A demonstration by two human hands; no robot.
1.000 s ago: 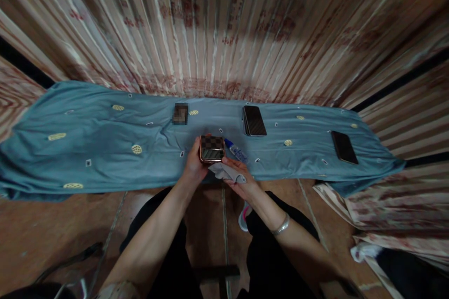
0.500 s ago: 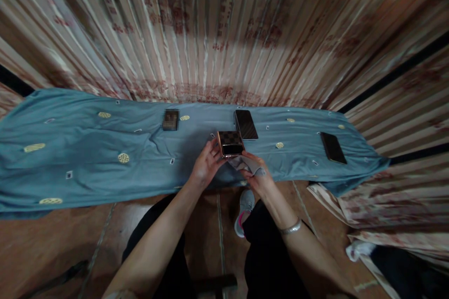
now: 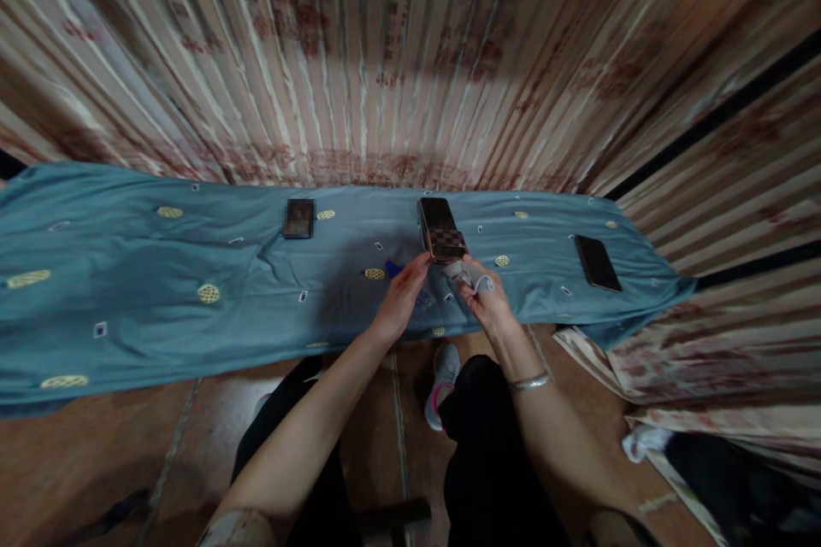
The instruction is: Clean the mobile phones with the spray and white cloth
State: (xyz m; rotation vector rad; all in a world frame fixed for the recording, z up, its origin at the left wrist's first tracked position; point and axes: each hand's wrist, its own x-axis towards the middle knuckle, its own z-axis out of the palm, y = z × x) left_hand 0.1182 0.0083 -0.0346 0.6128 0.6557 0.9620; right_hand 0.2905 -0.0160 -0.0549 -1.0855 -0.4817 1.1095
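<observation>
A checkered-back phone (image 3: 447, 244) lies on the blue-cloth-covered counter (image 3: 160, 273), overlapping a dark phone (image 3: 434, 212) behind it. Another black phone (image 3: 596, 262) lies far right; a small dark card (image 3: 298, 218) lies left.

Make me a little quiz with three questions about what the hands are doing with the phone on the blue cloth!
1. True or false: the checkered phone is held over another dark phone lying on the blue cloth.
2. What does the right hand hold?
A. a grey cloth
B. a cup
C. a book
3. Fill in: a third phone lies alone near the ____ end of the blue cloth.

Key:
1. True; it overlaps the dark phone's near end, with the left hand at its edge.
2. A; the grey cloth is bunched in the fingers.
3. right
</observation>
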